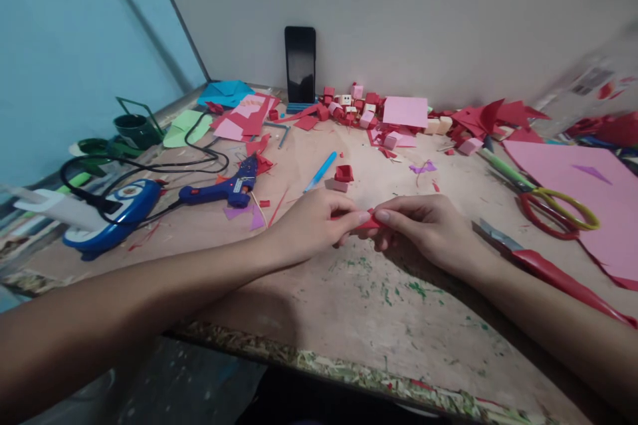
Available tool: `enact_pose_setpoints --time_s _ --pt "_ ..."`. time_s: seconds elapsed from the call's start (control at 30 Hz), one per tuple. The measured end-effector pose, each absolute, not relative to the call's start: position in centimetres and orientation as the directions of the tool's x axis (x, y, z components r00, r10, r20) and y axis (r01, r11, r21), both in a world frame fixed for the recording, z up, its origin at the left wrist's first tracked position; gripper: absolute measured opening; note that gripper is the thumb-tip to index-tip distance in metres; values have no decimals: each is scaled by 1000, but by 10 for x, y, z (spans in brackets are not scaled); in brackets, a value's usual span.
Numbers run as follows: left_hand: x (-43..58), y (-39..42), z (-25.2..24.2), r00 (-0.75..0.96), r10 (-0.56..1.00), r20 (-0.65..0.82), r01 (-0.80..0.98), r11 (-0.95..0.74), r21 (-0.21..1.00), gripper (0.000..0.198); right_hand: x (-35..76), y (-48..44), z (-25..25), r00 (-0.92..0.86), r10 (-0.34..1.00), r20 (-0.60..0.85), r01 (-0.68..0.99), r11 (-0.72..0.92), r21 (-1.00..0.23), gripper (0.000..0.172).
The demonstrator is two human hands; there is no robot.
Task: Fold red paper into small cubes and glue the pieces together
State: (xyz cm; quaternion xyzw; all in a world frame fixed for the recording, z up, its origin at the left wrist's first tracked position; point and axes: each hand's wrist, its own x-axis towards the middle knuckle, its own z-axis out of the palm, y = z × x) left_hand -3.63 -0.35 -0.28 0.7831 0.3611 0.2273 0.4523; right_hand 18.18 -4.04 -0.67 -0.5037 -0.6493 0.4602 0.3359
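Observation:
Both of my hands meet over the middle of the board table. My left hand (326, 222) pinches one end of a small red paper piece (367, 222), thumb on top. At its other end the thumb and fingers of my right hand (423, 222) close on the same piece. Much of the paper is hidden by the fingers, so its full shape cannot be made out. Just beyond the hands sit a small open red paper box (343, 173) and a blue pen-like tool (321, 170).
At left lie a blue glue gun (224, 189) and a blue power strip (119, 212) with cables. Scissors (543, 199) and a red-handled cutter (558, 272) lie right, beside pink paper (583, 192). A phone (300, 65) stands behind, near several paper cubes (366, 119).

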Motion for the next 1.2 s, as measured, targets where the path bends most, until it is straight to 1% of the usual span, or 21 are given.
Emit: enact_pose_setpoints --time_s 0.17,0.4,0.5,0.67,1.0,1.2 --pt "-36 -4 -5 616 787 45 350 -324 879 40 181 -42 -6 -241 970 -21 348 66 -935 38" --pt "-37 -5 -5 602 796 66 337 -328 883 38 180 -42 -7 -233 972 -27 352 58 -934 38" --pt "-38 -4 -5 572 818 61 313 -286 906 39 182 -41 -7 -207 978 -21 330 50 -943 38" --pt "-38 -1 -5 527 848 63 232 -215 949 40 184 -39 -11 -131 991 -15 234 17 -972 38" --pt "-40 1 -8 507 860 62 191 -182 965 29 183 -38 -11 -112 994 -4 223 21 -975 33" --pt "-40 -2 -10 503 857 107 229 -251 940 27 183 -38 -10 -149 989 -22 253 17 -967 37"
